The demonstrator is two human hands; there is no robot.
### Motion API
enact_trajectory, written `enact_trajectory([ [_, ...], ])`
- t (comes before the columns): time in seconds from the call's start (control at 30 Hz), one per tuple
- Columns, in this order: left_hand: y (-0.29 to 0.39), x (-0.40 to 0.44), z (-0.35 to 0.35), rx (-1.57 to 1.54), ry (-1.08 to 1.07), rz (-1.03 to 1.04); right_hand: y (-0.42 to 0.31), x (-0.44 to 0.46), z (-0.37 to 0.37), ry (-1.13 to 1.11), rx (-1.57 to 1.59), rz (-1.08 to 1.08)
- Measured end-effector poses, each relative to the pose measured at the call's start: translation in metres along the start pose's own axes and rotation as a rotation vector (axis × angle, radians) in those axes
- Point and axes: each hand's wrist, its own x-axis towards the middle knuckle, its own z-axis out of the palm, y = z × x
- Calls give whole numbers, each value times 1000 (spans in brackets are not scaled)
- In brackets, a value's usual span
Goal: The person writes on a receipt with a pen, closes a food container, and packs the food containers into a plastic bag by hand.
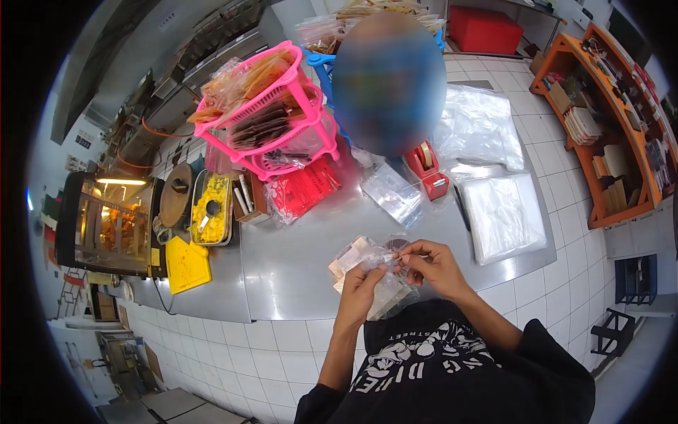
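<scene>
Near the front edge of the steel table, my left hand pinches the gathered plastic of a clear plastic bag between thumb and fingers. My right hand is closed at the bag's upper part, its thumb and fingertips pressed together on the plastic. Beneath and behind the bag lies a pale printed packet; its details are too small to read. Beyond my hands is a stack of flat clear sachets. A red tape dispenser stands beside that stack.
To the right are stacks of clear plastic bags. A pink tiered basket full of packets stands at back left, by red packets. Further left are a tray of yellow food, a yellow cutting board and a lit display warmer.
</scene>
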Motion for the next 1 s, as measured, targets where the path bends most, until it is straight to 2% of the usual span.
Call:
enact_trajectory([
  [0.1, -6, 5, 8, 188, 83, 52, 14, 0, -1, 87, -80, -78],
  [0.2, -7, 8, 13, 540, 154, 49, 24, -1, -5, 118, -114, -163],
  [0.3, 3, 10, 26, 835, 166, 171, 38, 5, -8, 147, -32, -154],
  [0.4, 4, 7, 39, 921, 177, 309, 41, 5, -7, 179, 162, -5],
  [0.5, 4, 3, 39, 1007, 182, 368, 45, 4, -2, 193, 220, 0],
  [0.6, 8, 4, 27, 779, 105, 143, 46, 1, -1, 186, 201, -13],
  [0.7, -1, -1, 18, 439, 127, 121, 45, 1, 0, 170, 212, 19],
  [0.8, -3, -11, 18, 467, 102, 163, 46, 1, -1, 122, 201, 33],
  [0.9, -3, -10, 21, 495, 168, 135, 48, 2, -2, 105, 153, 20],
  [1.0, -5, -2, 18, 581, 193, 157, 55, 1, -3, 131, 86, -78],
])
